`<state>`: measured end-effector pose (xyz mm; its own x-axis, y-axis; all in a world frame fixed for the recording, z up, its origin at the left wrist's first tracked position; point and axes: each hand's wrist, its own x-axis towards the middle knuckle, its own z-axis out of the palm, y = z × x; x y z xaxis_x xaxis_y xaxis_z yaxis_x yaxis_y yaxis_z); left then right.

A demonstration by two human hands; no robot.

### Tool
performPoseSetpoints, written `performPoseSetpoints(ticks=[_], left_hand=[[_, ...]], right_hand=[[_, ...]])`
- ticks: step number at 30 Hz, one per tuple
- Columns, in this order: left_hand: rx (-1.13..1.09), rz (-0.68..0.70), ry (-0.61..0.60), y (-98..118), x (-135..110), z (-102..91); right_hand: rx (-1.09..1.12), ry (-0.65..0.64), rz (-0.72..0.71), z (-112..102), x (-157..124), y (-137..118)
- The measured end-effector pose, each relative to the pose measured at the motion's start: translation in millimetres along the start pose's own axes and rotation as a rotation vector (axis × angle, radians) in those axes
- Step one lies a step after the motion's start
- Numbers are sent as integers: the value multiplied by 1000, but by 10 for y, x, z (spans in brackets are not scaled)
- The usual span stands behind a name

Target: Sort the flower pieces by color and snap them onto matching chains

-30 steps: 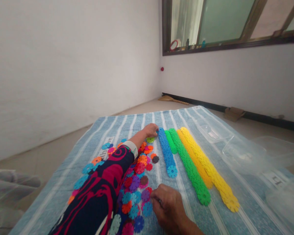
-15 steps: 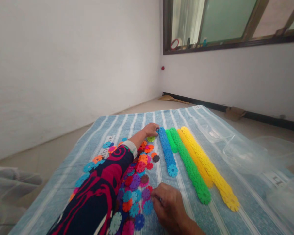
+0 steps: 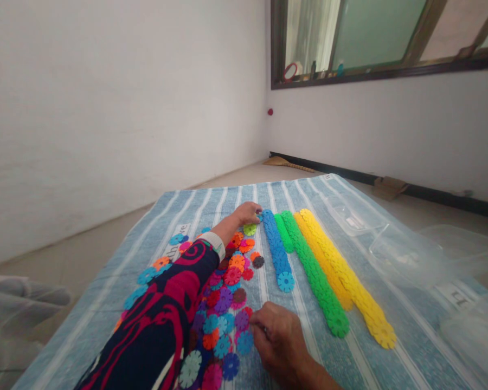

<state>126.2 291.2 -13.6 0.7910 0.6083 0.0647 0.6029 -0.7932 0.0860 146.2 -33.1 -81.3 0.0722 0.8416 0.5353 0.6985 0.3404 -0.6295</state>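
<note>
My left hand [image 3: 247, 213] reaches far out, fingers curled at the far end of a blue row of snowflake discs [image 3: 277, 251]. Whether it holds a disc is hidden. My right hand [image 3: 278, 338] rests close by, fingers pinched on a disc at the edge of a pile of loose colourful discs [image 3: 223, 295]. Beside the blue row lie a short green row [image 3: 283, 233], a long green row [image 3: 315, 273], an orange row [image 3: 321, 259] and a yellow row [image 3: 347, 279], all on a blue striped cloth [image 3: 211, 208].
Clear plastic containers [image 3: 406, 249] and a lid [image 3: 345, 216] sit on the cloth's right side. White walls meet at a far corner under a window [image 3: 374, 38]. A grey cloth bundle [image 3: 16, 300] lies at the left. Bare floor surrounds the cloth.
Almost nothing has moved; my left hand stays at the blue row's far end and my right hand stays at the pile's edge. The view shifted slightly.
</note>
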Motion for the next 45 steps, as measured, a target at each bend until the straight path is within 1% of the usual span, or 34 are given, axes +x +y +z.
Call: performPoseSetpoints(ticks=[5, 10, 15, 20, 24, 29, 36, 45], left_hand=[[-72, 3, 22, -100, -56, -119], [-99, 11, -1, -80, -168, -172], [-64, 12, -10, -3, -227, -160], [-13, 29, -32, 37, -195, -134], [-10, 29, -20, 27, -170, -111], [-28, 47, -25, -2, -179, -91], [-29, 10, 17, -26, -204, -99], [-35, 49, -3, 13, -207, -18]], right_hand=[[-9, -10, 10, -16, 4, -15], [-12, -14, 16, 9, -2, 8], [-11, -12, 25, 13, 4, 7], [9, -7, 8, -8, 5, -1], [-7, -21, 1, -11, 3, 2], [-11, -4, -2, 3, -1, 6], [-4, -7, -2, -15, 14, -12], [-13, -7, 1, -2, 8, 5]])
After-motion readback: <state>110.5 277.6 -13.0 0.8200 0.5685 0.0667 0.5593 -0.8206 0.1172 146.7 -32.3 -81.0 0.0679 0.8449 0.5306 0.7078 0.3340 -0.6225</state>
